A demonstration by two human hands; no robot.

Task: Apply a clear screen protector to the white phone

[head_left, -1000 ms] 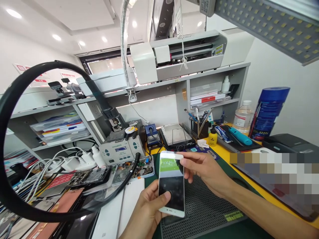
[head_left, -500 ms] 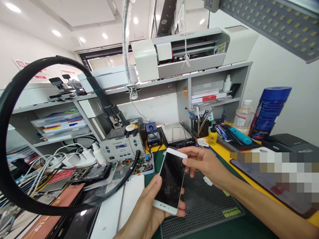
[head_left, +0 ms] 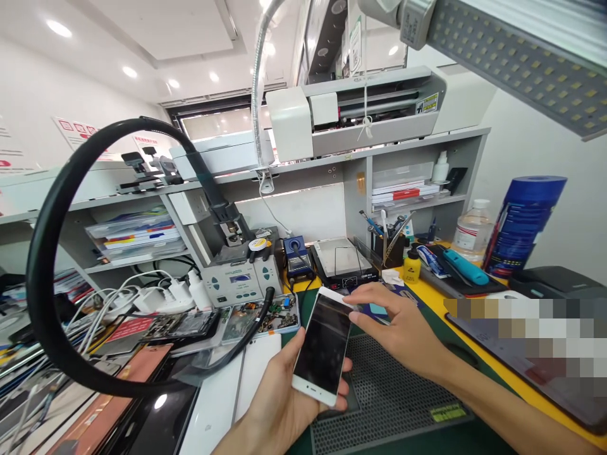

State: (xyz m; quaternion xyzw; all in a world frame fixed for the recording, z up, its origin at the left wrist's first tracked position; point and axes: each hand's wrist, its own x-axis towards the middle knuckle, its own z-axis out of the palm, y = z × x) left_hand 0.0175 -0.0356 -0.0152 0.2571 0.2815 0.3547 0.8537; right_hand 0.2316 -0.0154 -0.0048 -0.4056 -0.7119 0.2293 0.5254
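A white-framed smartphone [head_left: 324, 344] with a dark screen lies tilted across my left hand [head_left: 284, 388]. The left thumb presses its left edge, and the fingers come round behind to the right edge. At the phone's top right corner is my right hand [head_left: 403, 328], its thumb and index finger apart, their tips at or just beside the edge. Whether those tips touch the phone I cannot tell. Below both hands spreads a black perforated mat [head_left: 398, 392] on a green work surface [head_left: 478, 436].
A black hose [head_left: 40, 253] loops at the left, in front of a grey rework station [head_left: 241, 281]. White tablets [head_left: 256, 373] and a parts tray [head_left: 284, 316] lie left of the mat. A yellow bottle [head_left: 411, 265] stands behind; an LED lamp [head_left: 516, 63] hangs above.
My right thumb and fingers, which were around the phone's top corner, have spread apart there. The view has shifted slightly, so the bench sits lower and further right. My left hand keeps its hold.
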